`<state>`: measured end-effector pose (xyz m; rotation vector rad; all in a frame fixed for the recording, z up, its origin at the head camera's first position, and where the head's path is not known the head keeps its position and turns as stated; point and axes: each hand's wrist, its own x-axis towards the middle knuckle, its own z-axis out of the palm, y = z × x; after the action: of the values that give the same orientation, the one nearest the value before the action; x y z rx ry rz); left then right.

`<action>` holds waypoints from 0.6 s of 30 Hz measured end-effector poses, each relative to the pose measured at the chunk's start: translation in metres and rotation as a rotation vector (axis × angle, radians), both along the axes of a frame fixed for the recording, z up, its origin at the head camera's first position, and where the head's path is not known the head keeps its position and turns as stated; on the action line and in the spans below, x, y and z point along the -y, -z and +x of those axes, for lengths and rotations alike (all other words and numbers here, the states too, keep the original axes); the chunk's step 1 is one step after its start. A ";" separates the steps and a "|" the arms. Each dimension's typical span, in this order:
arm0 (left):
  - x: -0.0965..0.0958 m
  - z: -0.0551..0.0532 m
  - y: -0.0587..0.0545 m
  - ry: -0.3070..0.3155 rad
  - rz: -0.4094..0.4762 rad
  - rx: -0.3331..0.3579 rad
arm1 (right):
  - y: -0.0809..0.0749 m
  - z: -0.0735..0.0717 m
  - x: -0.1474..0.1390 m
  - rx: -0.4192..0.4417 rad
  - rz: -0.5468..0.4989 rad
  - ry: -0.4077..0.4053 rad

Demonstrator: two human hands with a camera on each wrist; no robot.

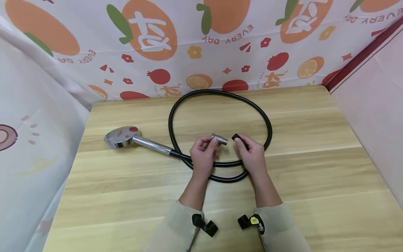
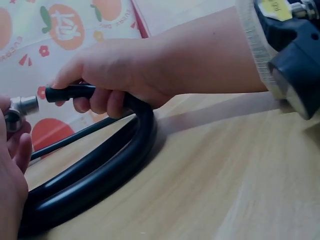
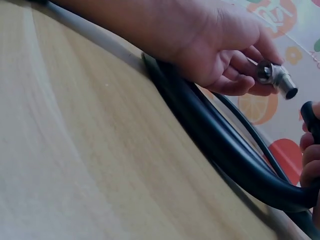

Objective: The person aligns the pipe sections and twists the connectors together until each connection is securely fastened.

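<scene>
My left hand (image 1: 203, 154) pinches a small silver metal elbow fitting (image 1: 219, 139) between thumb and fingers. Facing it, my right hand (image 1: 253, 154) grips the black end of a shower hose (image 1: 235, 137), fingers curled round it in the left wrist view. A short gap separates the fitting's round mouth (image 3: 290, 92) from the hose end (image 2: 52, 94). The black hose (image 1: 171, 122) loops widely on the table behind and under both hands. Its other end joins a chrome shower head (image 1: 121, 137) lying at the left.
The wooden table (image 1: 315, 168) reaches out on both sides of the hands. A fruit-print cloth (image 1: 195, 35) hangs along its back edge, with pale cloth at the left (image 1: 37, 122) and right (image 1: 374, 105). Dark camera mounts (image 1: 204, 225) sit on both sleeves.
</scene>
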<state>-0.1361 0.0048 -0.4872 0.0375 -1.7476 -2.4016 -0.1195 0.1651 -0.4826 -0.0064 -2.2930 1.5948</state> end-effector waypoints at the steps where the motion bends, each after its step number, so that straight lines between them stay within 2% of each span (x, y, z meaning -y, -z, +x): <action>1: 0.000 -0.001 0.000 -0.003 0.029 0.005 | 0.001 0.001 0.001 -0.008 0.021 -0.020; 5: 0.000 -0.002 -0.002 0.002 0.085 -0.017 | 0.001 0.003 0.004 -0.056 0.063 -0.097; 9: -0.003 -0.003 -0.004 0.041 0.078 -0.040 | -0.001 0.004 0.004 -0.092 0.065 -0.102; 18: -0.004 -0.006 0.002 0.033 0.052 -0.004 | 0.003 0.004 0.004 -0.072 0.125 -0.143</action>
<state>-0.1424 0.0091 -0.4894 0.0106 -1.6967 -2.4679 -0.1157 0.1613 -0.4853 0.2471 -2.3791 1.4889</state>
